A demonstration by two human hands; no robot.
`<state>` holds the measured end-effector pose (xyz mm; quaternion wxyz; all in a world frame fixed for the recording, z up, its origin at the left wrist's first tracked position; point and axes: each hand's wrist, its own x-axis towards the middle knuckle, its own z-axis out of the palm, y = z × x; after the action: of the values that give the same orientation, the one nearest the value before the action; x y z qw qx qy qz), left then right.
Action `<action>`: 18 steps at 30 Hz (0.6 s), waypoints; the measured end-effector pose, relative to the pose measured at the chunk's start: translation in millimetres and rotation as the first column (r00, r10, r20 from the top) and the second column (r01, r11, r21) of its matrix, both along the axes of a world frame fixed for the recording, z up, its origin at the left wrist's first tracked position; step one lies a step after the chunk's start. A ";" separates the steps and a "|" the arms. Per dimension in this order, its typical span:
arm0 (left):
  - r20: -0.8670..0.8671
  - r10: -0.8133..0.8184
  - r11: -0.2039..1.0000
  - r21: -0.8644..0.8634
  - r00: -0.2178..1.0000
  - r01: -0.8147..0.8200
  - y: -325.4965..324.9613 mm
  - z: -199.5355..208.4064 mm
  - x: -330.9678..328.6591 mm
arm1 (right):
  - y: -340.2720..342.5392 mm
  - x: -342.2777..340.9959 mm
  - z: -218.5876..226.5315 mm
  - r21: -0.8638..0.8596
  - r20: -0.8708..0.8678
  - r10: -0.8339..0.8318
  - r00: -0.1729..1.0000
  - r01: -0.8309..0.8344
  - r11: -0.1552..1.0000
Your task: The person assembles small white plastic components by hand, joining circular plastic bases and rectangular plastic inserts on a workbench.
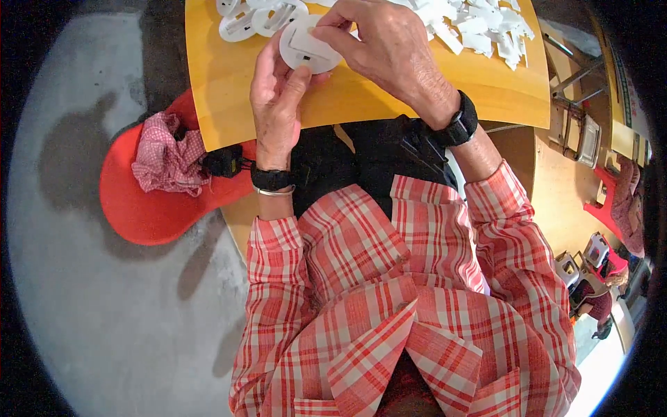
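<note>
My left hand (278,97) grips a round white plastic disc (299,43) by its lower edge, thumb on the face and fingers behind. The disc has a thin angled line and a small dark slot near its bottom. Over the upper right of the disc, the thumb and bent fingers of my right hand (389,48) press together at its surface; whether a small piece sits between them is hidden. Just behind the disc, similar white round pieces (240,24) with slots lie on the yellow table (229,97). A heap of irregular white plastic pieces (479,24) spreads to the right.
A red stool (132,208) stands left of the table, with a pink checked cloth (163,156) and a black object (222,161) on it. Grey floor (83,278) extends at left. At far right are metal frames (583,76), another red stool (608,201) and a person (594,302).
</note>
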<state>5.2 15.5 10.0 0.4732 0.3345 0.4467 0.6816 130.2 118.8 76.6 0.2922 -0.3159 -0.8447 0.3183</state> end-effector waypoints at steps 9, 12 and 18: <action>-0.009 0.003 1.000 -0.006 1.000 -0.003 1.2 -0.1 0.1 | -0.8 -3.3 -7.4 0.065 0.024 -0.049 0.998 0.048 0.997; -0.017 -0.001 1.000 -0.006 1.000 0.001 2.1 1.8 -0.4 | -0.7 -2.9 -7.8 0.058 0.019 -0.041 0.999 0.040 0.997; -0.012 0.000 1.000 -0.006 1.000 0.000 2.0 1.1 0.7 | 0.2 -0.7 -15.5 0.110 -0.104 -0.015 0.994 0.027 0.994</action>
<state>5.8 17.5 11.1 0.4713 0.3374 0.4516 0.6783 129.4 119.1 61.1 0.3560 -0.2912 -0.8415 0.2835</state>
